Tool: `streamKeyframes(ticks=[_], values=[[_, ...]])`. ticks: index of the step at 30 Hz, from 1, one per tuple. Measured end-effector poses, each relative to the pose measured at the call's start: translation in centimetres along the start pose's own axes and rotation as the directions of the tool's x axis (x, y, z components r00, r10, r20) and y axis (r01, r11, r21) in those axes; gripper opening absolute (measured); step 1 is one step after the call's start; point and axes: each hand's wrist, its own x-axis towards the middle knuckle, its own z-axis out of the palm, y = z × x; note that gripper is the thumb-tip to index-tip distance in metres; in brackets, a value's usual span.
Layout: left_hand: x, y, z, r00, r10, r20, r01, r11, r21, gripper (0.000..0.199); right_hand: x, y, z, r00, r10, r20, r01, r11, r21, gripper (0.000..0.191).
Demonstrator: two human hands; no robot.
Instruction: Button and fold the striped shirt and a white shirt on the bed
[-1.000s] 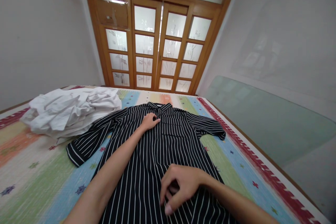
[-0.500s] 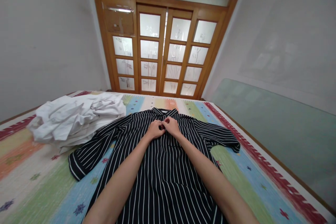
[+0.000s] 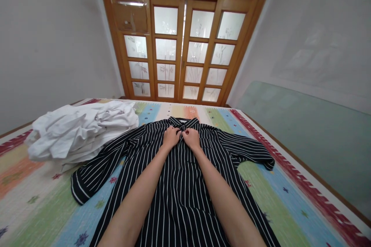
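Observation:
A black shirt with white stripes point(image 3: 176, 185) lies face up, its collar at the far end and its sleeves spread to both sides. My left hand point(image 3: 171, 136) is closed on the front placket a little below the collar. Right beside it, my right hand point(image 3: 191, 138) pinches the other side of the placket, thumb and fingers together. The fingertips of both hands almost meet. Any button between them is too small to make out.
A heap of white cloth point(image 3: 84, 131) sits to the left, touching the striped shirt's left sleeve. Under everything is a colourful striped bed cover point(image 3: 43, 197). A pale green panel point(image 3: 307, 131) runs along the right wall. Wooden glass doors point(image 3: 182, 46) stand at the far end.
Both hands have moved slightly up the placket toward the collar and sit a little further apart. The view has tilted down slightly. The shirt lies much as before.

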Motion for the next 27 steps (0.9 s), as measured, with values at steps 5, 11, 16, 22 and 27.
streamKeyframes(ticks=[5, 11, 16, 22, 27], values=[[0.1, 0.2, 0.0, 1.000, 0.024, 0.015, -0.024, 0.999, 0.025, 0.017, 0.1, 0.4, -0.2, 0.997, -0.073, -0.022, 0.076, 0.987, 0.138, 0.018], [0.4, -0.6, 0.0, 0.999, 0.034, -0.041, -0.046, 0.938, -0.342, 0.011, 0.0, 0.4, -0.1, 0.991, -0.134, -0.027, 0.137, 0.962, 0.234, 0.018], [0.6, -0.6, -0.2, 0.999, -0.015, -0.049, -0.010, 0.878, -0.479, 0.010, 0.1, 0.7, 0.0, 0.994, -0.109, -0.023, 0.110, 0.936, 0.335, 0.018], [0.8, -0.9, 0.7, 0.996, -0.094, 0.005, 0.075, 0.764, -0.641, 0.009, 0.3, 0.8, -0.2, 0.998, -0.026, 0.050, -0.002, 0.868, 0.497, 0.021], [0.9, -1.2, 1.0, 0.994, -0.108, 0.027, 0.095, 0.698, -0.710, 0.009, 0.3, 0.8, -0.3, 0.991, 0.040, 0.127, -0.104, 0.832, 0.545, 0.023]])
